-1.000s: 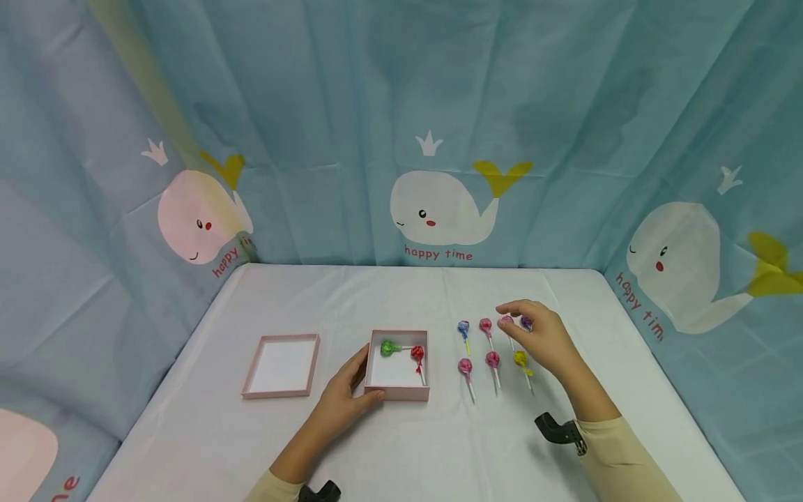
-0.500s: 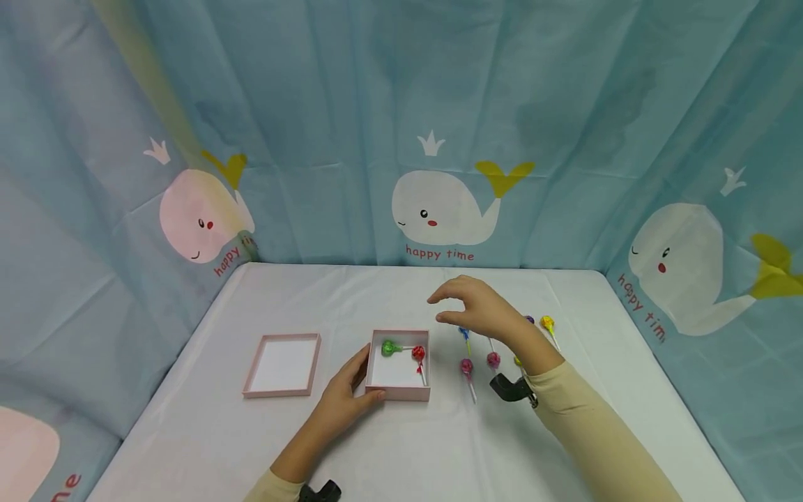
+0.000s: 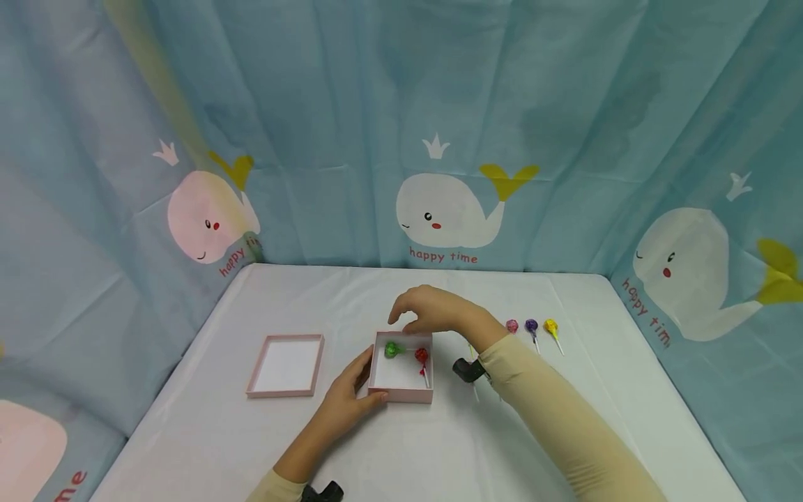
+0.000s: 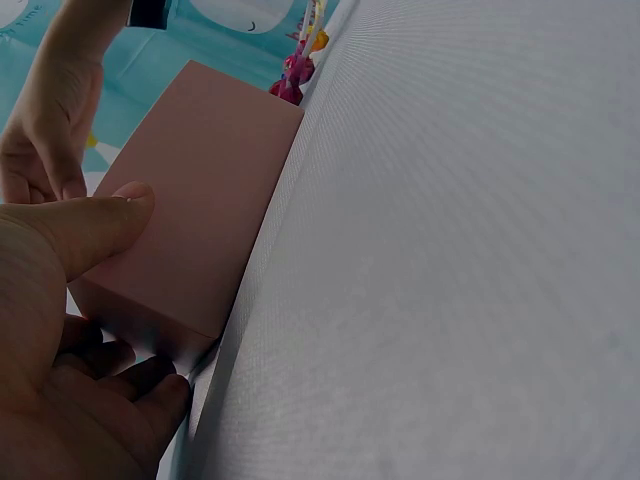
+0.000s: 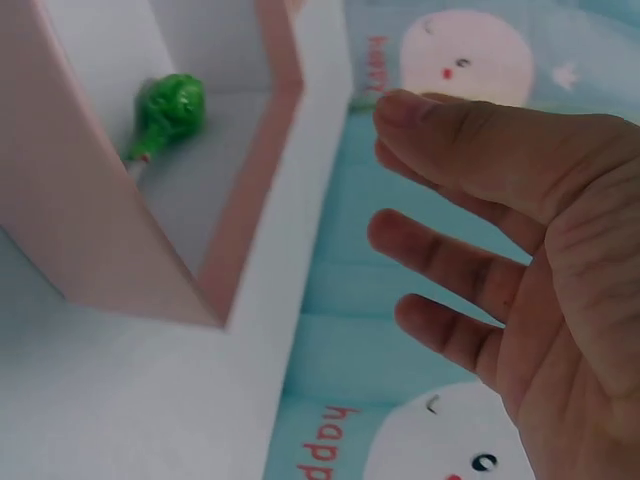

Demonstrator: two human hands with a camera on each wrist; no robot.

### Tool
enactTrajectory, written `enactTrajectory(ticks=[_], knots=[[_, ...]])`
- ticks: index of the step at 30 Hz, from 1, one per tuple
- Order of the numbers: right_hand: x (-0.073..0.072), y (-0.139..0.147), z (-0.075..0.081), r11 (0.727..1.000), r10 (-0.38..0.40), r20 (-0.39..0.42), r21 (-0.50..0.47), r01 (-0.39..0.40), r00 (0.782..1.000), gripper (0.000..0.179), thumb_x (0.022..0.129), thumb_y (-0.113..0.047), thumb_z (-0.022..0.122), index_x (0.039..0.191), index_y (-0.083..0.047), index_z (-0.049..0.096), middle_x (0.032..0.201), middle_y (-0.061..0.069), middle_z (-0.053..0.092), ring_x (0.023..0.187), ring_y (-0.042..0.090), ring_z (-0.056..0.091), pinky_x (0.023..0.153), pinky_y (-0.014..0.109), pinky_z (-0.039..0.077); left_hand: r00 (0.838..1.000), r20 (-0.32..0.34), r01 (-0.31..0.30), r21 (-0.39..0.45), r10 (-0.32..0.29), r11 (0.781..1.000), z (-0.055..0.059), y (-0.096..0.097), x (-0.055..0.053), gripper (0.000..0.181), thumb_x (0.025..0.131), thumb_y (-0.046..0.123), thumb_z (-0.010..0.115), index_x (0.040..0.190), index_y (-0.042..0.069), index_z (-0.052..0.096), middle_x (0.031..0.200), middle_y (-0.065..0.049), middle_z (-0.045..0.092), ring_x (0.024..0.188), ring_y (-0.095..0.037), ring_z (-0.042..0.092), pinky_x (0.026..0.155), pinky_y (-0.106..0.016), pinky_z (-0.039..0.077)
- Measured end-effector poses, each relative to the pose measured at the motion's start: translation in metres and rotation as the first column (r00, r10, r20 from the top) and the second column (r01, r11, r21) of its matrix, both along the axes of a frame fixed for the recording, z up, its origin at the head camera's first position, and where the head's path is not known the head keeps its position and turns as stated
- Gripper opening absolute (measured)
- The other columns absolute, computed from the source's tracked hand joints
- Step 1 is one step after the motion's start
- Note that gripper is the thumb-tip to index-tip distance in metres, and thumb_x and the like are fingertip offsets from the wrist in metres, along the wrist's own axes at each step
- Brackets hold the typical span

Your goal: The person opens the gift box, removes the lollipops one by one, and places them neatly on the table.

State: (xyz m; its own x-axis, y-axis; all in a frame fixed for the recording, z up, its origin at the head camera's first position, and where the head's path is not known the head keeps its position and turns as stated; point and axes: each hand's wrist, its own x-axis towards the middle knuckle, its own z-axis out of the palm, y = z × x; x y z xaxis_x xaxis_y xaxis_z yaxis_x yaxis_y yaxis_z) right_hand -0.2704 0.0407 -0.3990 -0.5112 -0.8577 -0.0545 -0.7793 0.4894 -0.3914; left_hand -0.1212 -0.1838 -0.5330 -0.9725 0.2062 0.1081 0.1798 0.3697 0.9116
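Note:
A small pink box (image 3: 400, 395) with a white inside stands uncovered on the table. In it lie a green-wrapped lollipop (image 3: 392, 349) and a red-wrapped lollipop (image 3: 422, 355). My left hand (image 3: 343, 399) holds the box at its front left corner, thumb on the front wall (image 4: 200, 190) and fingers at the left side. Over the back edge of the box hovers my right hand (image 3: 436, 309). Its fingers are loosely bent, and the right wrist view shows nothing between thumb and fingers (image 5: 445, 252). The green lollipop (image 5: 172, 105) appears there beside the hand, inside the box.
The shallow pink-rimmed lid (image 3: 285, 395) lies left of the box. Pink (image 3: 511, 326), purple (image 3: 532, 325) and yellow (image 3: 551, 326) lollipops lie at the right; my right forearm (image 3: 539, 404) hides most of the others. A whale-print curtain (image 3: 351, 104) hangs behind the table.
My right hand has moved left from the lollipops at the right to above the back edge of the box. My left hand stays on the box, and both lollipops inside lie as before.

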Motion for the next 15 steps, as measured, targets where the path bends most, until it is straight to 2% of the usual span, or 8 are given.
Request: enactTrajectory(ticks=[7, 15], knots=[[0.003, -0.017, -0.021, 0.997, 0.032, 0.059, 0.067, -0.036, 0.998, 0.027, 0.092, -0.014, 0.077, 0.118, -0.022, 0.078, 0.119, -0.015, 0.071, 0.118, 0.006, 0.063, 0.104, 0.029, 0.053, 1.0, 0.0, 0.031, 0.013, -0.031, 0.999, -0.001, -0.001, -0.001, 0.096, 0.086, 0.023, 0.085, 0.163, 0.019, 0.029, 0.166, 0.0, 0.032, 0.151, -0.02, 0.035, 0.122, -0.031, 0.034], [0.006, -0.026, -0.042, 0.989, 0.081, 0.008, 0.121, -0.082, 0.997, 0.031, 0.092, -0.009, 0.075, 0.12, -0.021, 0.078, 0.122, -0.012, 0.072, 0.117, 0.005, 0.063, 0.104, 0.026, 0.053, 1.0, 0.002, 0.027, 0.014, -0.027, 1.0, 0.0, -0.002, -0.002, 0.096, 0.085, 0.023, 0.085, 0.163, 0.02, 0.029, 0.167, -0.001, 0.031, 0.151, -0.02, 0.034, 0.122, -0.034, 0.033]])
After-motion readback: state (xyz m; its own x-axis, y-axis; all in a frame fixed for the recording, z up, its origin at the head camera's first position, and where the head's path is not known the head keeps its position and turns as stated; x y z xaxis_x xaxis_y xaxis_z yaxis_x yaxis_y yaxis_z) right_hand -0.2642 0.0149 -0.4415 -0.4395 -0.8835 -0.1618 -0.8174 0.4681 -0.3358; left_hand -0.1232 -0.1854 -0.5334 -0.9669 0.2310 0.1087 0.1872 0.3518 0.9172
